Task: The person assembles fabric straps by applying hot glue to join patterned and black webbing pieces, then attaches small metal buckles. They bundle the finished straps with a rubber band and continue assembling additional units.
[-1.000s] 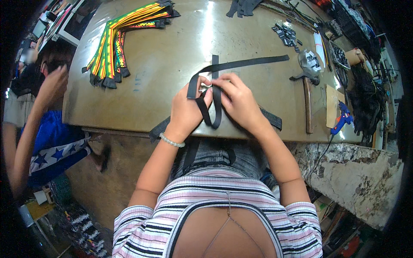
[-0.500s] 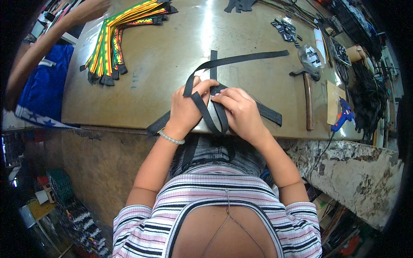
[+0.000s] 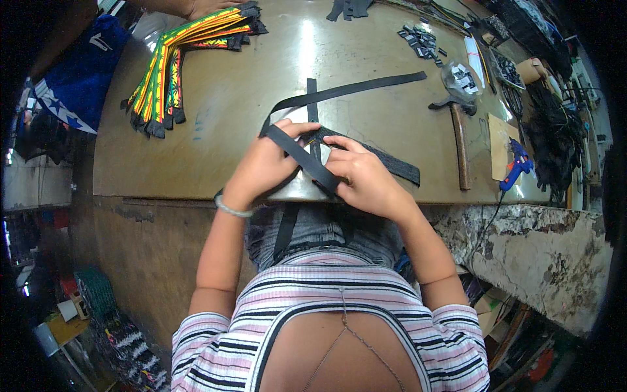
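Both my hands work at a black webbing strap [image 3: 366,87] near the table's front edge. My left hand [image 3: 264,160] is closed on it, with the thumb and forefinger at the crossing and a loop passing over the fingers. Pressed close to the same crossing, the fingers of my right hand [image 3: 366,175] are bent and pinch the webbing. One long tail curves away to the far right, and a short strip [image 3: 312,95] points straight away from me. A wider black band [image 3: 398,168] runs out beyond my right hand. Fingers hide the exact crossing.
Patterned straps [image 3: 162,85] lie far left, with another person's hand [image 3: 212,5] beside them. On the right are a hammer [image 3: 463,150], a blue glue gun [image 3: 517,166], cardboard [image 3: 499,134], a clear bag [image 3: 460,80] and small black pieces [image 3: 419,42].
My left hand has shifted left and the strap loop between my hands has drawn wider and flatter. The other person's arm has moved to the table's far edge; the blue cloth has swung up.
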`<state>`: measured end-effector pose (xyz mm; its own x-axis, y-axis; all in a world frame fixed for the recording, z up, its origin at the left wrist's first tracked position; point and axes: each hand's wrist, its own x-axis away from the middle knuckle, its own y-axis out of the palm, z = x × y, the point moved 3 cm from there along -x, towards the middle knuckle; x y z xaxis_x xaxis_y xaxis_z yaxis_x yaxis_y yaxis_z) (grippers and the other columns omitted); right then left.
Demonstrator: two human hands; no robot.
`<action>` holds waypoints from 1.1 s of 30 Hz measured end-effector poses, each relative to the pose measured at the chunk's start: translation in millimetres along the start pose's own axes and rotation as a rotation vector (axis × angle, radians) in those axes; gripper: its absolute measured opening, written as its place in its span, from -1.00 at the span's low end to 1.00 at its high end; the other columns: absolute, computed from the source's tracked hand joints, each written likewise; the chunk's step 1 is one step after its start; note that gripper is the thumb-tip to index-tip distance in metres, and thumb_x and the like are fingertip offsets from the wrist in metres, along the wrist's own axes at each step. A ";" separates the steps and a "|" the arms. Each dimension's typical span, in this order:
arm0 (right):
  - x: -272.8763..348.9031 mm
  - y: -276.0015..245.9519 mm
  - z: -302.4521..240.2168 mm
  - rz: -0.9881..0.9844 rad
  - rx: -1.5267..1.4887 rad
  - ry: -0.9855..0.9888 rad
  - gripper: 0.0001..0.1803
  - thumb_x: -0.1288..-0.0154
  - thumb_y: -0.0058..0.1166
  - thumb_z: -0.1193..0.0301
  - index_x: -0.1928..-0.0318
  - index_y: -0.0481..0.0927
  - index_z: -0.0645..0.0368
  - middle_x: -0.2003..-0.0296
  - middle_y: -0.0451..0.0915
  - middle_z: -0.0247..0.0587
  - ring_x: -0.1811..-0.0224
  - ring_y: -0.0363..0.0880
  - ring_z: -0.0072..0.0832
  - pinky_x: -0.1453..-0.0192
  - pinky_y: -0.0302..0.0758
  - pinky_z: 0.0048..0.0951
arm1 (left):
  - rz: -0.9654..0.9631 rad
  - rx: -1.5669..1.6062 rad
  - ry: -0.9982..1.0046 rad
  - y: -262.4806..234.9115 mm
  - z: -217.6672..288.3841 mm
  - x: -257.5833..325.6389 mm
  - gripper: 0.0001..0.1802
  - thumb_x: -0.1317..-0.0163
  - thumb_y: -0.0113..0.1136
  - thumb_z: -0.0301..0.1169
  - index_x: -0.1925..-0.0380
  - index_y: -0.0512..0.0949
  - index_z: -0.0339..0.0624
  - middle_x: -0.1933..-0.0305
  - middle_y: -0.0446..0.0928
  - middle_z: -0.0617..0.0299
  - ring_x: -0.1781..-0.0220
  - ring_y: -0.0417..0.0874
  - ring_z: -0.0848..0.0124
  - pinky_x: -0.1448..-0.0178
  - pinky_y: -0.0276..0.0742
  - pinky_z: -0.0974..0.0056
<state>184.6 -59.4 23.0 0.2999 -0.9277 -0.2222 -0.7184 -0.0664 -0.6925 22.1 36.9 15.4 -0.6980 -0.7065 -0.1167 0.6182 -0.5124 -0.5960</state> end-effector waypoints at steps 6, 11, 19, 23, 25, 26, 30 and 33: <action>-0.9 3.6 -2.2 0.018 -0.040 -0.034 -0.90 0.01 0.20 0.60 0.40 0.60 0.27 0.40 0.54 -0.02 -0.02 0.56 -0.01 -0.45 0.34 -0.11 | -0.265 1.108 -0.324 -47.6 -6.6 3.6 -0.43 -0.36 0.14 -0.34 -0.32 0.34 -0.37 0.46 0.09 0.53 0.48 0.12 0.69 0.42 0.06 0.56; 4.5 10.0 -10.4 0.029 0.048 -0.053 -0.90 -0.01 0.19 0.62 0.43 0.52 0.30 0.42 0.44 -0.02 -0.02 0.55 0.00 -0.51 0.30 -0.10 | -0.086 1.206 -0.318 -55.4 -13.4 -29.3 -0.64 -0.54 -0.04 -0.18 0.11 0.53 -0.30 0.53 0.05 0.57 0.55 0.05 0.72 0.51 -0.02 0.53; 5.2 14.9 -10.5 0.004 0.112 -0.055 -0.91 -0.03 0.09 0.67 0.39 0.53 0.32 0.36 0.41 0.02 -0.11 0.51 0.06 -0.53 0.25 -0.08 | 0.178 0.792 -0.153 -100.0 -11.9 -100.5 -0.52 -0.45 0.12 -0.14 -0.16 0.48 -0.30 0.48 0.22 0.52 0.56 0.13 0.73 0.52 0.02 0.56; 12.0 24.6 -21.6 0.042 0.244 -0.042 -0.63 -0.11 0.08 0.63 0.01 0.58 0.22 0.12 0.47 0.05 -0.28 0.38 0.13 -0.47 0.27 0.04 | 0.253 0.024 0.104 -70.0 9.4 -67.5 -0.56 -0.41 0.19 -0.17 -0.11 0.56 -0.27 0.07 0.64 0.18 0.17 0.62 0.37 0.09 0.52 0.30; 17.0 30.0 -26.3 0.094 0.334 -0.055 -0.56 -0.16 0.08 0.59 -0.10 0.57 0.14 0.07 0.47 0.01 -0.29 0.37 0.12 -0.42 0.30 0.09 | 0.188 -0.063 0.045 -40.3 13.0 -25.2 -0.74 -0.40 0.18 -0.31 0.10 0.63 -0.28 0.41 0.56 0.08 0.37 0.51 0.43 0.26 0.43 0.32; 19.4 33.8 -29.6 0.107 0.344 -0.065 -0.56 -0.17 0.09 0.57 -0.11 0.58 0.12 0.06 0.47 0.00 -0.28 0.38 0.10 -0.41 0.32 0.11 | 0.117 -0.068 -0.117 -29.0 9.6 -5.0 -0.80 -0.37 0.17 -0.39 0.13 0.62 -0.27 0.49 0.46 0.16 0.46 0.39 0.46 0.34 0.36 0.30; 25.0 34.1 -28.3 0.128 0.301 -0.066 -0.60 -0.21 0.08 0.51 -0.09 0.60 0.01 -0.08 0.44 -0.02 -0.31 0.35 0.08 -0.40 0.35 0.08 | 0.226 -0.007 -0.063 -5.8 11.5 24.2 -0.81 -0.30 0.18 -0.44 0.11 0.61 -0.21 0.43 0.44 0.17 0.48 0.37 0.43 0.36 0.36 0.31; 33.1 33.1 -36.3 0.002 0.324 -0.157 -0.61 -0.19 0.04 0.41 -0.06 0.63 -0.02 -0.21 0.39 -0.02 -0.41 0.23 0.09 -0.44 0.26 0.14 | 0.155 -0.246 -0.144 1.7 17.0 25.0 -0.74 -0.30 0.19 -0.38 0.02 0.65 0.07 0.46 0.40 0.17 0.42 0.54 0.24 0.33 0.46 0.18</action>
<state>148.0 -105.6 17.7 0.4097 -0.8582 -0.3093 -0.4905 0.0786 -0.8679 11.8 10.1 25.1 -0.5333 -0.8376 -0.1184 0.5954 -0.2722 -0.7559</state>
